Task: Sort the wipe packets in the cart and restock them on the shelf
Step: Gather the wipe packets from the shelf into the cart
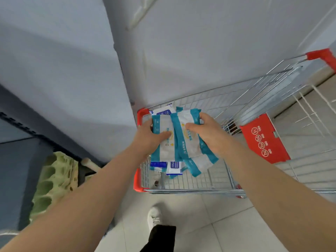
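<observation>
Over the wire shopping cart [190, 190] I hold several teal-and-white wipe packets. My left hand [148, 138] grips the left packet [164, 150], thumb across its face. My right hand [209, 133] grips the overlapping right packet [189, 142], thumb on top and fingers curled over its far edge. Another teal packet [198, 165] hangs below these. Blue-and-white wipe packets [174, 167] lie on the cart floor, and one more blue-and-white packet [163, 111] shows just beyond the held ones.
The cart has red corner guards and a red child-seat flap [263, 140]. A grey wall or cabinet side [91, 88] rises to the left. A green moulded tray [52, 180] lies on the floor at the left. My shoe [154, 218] stands on the pale tiles.
</observation>
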Action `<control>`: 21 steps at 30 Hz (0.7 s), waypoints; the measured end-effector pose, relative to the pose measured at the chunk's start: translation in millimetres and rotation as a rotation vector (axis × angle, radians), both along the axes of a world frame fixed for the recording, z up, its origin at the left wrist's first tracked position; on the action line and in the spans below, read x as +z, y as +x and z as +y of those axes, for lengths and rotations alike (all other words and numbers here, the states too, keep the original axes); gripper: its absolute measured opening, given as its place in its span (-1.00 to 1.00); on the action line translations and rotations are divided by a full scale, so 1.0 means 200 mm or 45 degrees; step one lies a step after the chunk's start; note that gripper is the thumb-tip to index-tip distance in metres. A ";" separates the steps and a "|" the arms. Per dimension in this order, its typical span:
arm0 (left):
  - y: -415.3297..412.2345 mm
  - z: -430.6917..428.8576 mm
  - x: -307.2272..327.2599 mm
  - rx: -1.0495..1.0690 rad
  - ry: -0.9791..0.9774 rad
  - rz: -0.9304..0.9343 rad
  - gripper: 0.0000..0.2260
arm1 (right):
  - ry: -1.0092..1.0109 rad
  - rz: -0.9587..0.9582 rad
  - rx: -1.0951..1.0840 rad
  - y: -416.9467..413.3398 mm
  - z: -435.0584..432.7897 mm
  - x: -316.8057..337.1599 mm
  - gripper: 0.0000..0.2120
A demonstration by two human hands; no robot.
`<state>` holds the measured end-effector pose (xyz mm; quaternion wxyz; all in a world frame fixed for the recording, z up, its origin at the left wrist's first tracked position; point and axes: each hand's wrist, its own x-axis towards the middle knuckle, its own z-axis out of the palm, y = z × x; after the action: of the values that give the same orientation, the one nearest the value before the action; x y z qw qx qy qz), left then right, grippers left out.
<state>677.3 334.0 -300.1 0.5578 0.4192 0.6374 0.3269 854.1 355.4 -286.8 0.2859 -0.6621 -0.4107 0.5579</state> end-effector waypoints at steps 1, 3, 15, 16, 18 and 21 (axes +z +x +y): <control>0.02 0.04 -0.08 0.005 -0.025 -0.002 -0.75 | -0.023 0.005 -0.008 0.01 0.04 -0.10 -0.69; 0.05 0.12 -0.26 0.018 -0.059 0.009 -0.75 | -0.072 0.041 -0.038 0.03 0.12 -0.29 -0.67; 0.10 0.39 -1.27 0.129 -0.270 0.285 -0.69 | -0.281 0.084 0.091 0.02 0.44 -1.33 -0.83; 0.10 0.41 -1.33 0.143 -0.280 0.311 -0.69 | -0.285 0.089 0.112 0.02 0.45 -1.39 -0.84; 0.10 0.44 -1.44 0.167 -0.292 0.328 -0.68 | -0.283 0.076 0.138 0.01 0.47 -1.50 -0.84; 0.09 0.44 -1.57 0.136 -0.320 0.427 -0.62 | -0.234 -0.038 0.238 0.01 0.49 -1.64 -0.79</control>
<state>694.3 422.9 -613.5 0.4735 0.3606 0.7784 0.1995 857.1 453.4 -614.6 0.1646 -0.6526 -0.4218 0.6075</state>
